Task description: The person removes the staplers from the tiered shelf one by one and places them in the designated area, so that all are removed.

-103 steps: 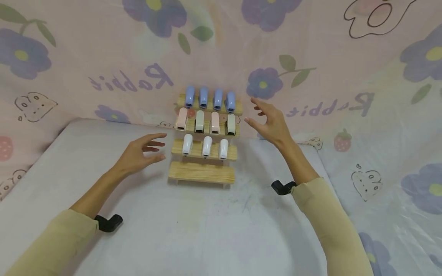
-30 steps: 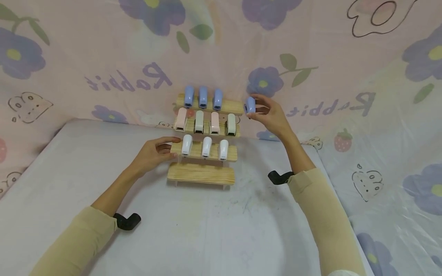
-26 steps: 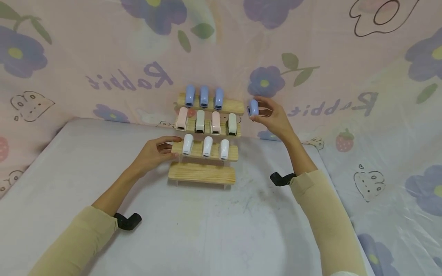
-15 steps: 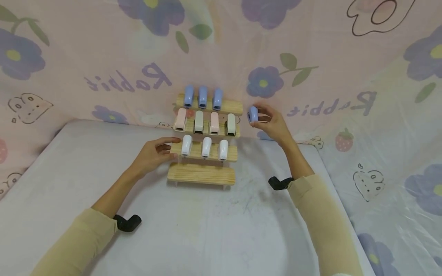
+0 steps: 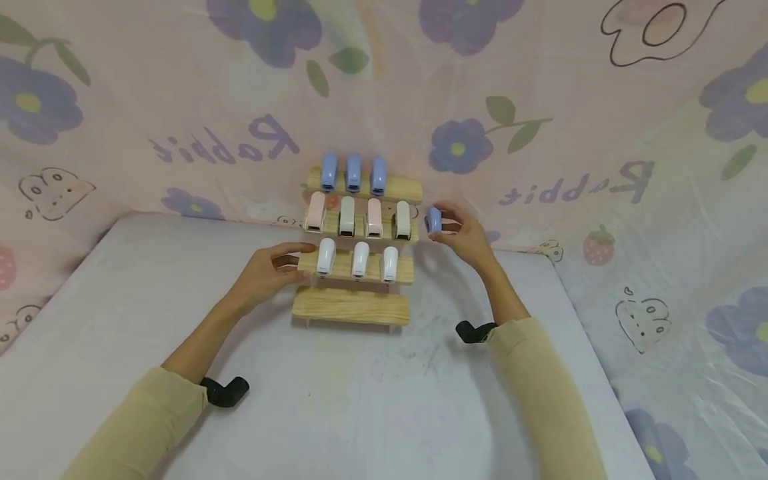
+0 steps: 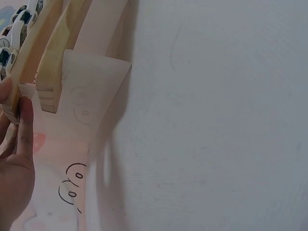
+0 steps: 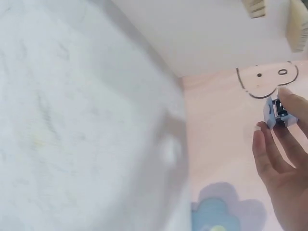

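Note:
My right hand [image 5: 471, 240] pinches a small blue stapler [image 5: 434, 220] between thumb and fingers, in the air just right of a stepped wooden stand [image 5: 351, 310]. In the right wrist view the stapler's [image 7: 276, 113] metal mouth shows. With my left hand [image 5: 264, 275] I grip the left end of the stand's second-lowest board; the left wrist view shows thumb and fingers on either side of that board [image 6: 36, 45]. Three blue staplers [image 5: 353, 173] sit on the top board. Below them are pink staplers [image 5: 316, 212] and pale green staplers [image 5: 403, 220], then three white staplers [image 5: 360, 260].
The stand rests on a white-covered table [image 5: 360, 413], near the back edge. A pinkish curtain [image 5: 384, 87] with flowers and rabbit drawings hangs close behind and along the sides. A black bent piece [image 5: 225, 392] sits on each wrist.
My right hand has taken the rightmost blue stapler off the top board, carried it right, then lowered it to about the second row's height. My left hand has moved in and gripped the stand.

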`<state>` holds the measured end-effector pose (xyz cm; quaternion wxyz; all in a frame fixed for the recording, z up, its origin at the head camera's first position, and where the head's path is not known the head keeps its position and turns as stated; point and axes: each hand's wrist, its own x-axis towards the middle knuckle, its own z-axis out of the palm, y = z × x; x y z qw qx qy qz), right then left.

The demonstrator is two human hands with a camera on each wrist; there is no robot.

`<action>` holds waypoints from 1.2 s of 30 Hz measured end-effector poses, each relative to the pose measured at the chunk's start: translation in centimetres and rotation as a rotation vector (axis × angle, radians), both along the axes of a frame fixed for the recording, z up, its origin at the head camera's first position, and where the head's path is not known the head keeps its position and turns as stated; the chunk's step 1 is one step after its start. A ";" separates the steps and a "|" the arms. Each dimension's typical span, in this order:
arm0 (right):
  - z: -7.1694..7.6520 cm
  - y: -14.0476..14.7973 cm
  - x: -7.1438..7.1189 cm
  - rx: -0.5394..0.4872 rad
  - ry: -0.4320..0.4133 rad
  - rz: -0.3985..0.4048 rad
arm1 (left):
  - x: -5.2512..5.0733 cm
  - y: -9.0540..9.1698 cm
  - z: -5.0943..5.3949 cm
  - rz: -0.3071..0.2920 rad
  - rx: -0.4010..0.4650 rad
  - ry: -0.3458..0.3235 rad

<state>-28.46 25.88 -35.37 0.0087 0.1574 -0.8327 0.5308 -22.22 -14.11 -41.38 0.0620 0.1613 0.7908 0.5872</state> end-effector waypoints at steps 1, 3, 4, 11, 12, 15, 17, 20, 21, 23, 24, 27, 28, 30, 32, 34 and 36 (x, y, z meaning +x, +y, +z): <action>-0.2 0.0 0.0 -0.001 -0.007 -0.001 | 0.0 0.0 0.0 0.000 -0.002 -0.002; -0.8 0.1 -0.1 -0.003 -0.015 -0.006 | 0.0 0.0 0.1 0.002 -0.008 -0.002; -1.0 0.2 -0.1 -0.005 -0.020 -0.010 | 0.0 0.0 0.1 0.004 -0.011 -0.001; -4.0 1.1 -1.3 -0.021 -0.026 -0.045 | 0.0 0.0 0.0 0.011 -0.012 0.003; -4.5 1.3 -1.5 -0.024 -0.026 -0.052 | 0.0 0.0 0.0 0.015 -0.012 0.002; -5.8 1.7 -2.1 -0.025 -0.020 -0.064 | 0.0 -0.1 -0.1 0.020 -0.015 0.001; -6.2 1.8 -2.2 -0.019 -0.023 -0.067 | 0.0 -0.1 -0.1 0.021 -0.014 0.002; -6.5 1.9 -2.1 -0.013 -0.038 -0.061 | -0.1 -0.1 -0.1 0.016 -0.012 0.003; -6.4 1.9 -2.0 -0.016 -0.049 -0.061 | -0.2 -0.1 -0.1 0.012 -0.013 0.005; -6.1 1.7 -1.6 -0.026 -0.069 -0.055 | -0.2 -0.1 -0.1 0.006 -0.015 0.006; -6.0 1.5 -1.4 -0.029 -0.078 -0.051 | -0.2 0.0 -0.1 0.004 -0.014 0.005; -5.5 1.1 -0.8 -0.028 -0.105 -0.057 | -0.2 0.0 0.0 0.006 -0.019 -0.001; -5.5 1.1 -0.8 -0.013 -0.104 -0.060 | -0.2 0.0 0.0 0.010 -0.019 -0.006; -6.0 1.1 -1.0 0.013 -0.105 -0.069 | -0.2 -0.1 0.0 0.017 -0.019 -0.012; -6.8 1.3 -1.5 0.041 -0.096 -0.084 | -0.2 -0.1 0.0 0.022 -0.021 -0.016; -7.7 1.5 -2.1 0.061 -0.085 -0.098 | -0.2 -0.2 0.0 0.021 -0.017 -0.017; -8.5 1.7 -2.6 0.067 -0.082 -0.108 | -0.2 -0.2 -0.1 0.018 -0.015 -0.013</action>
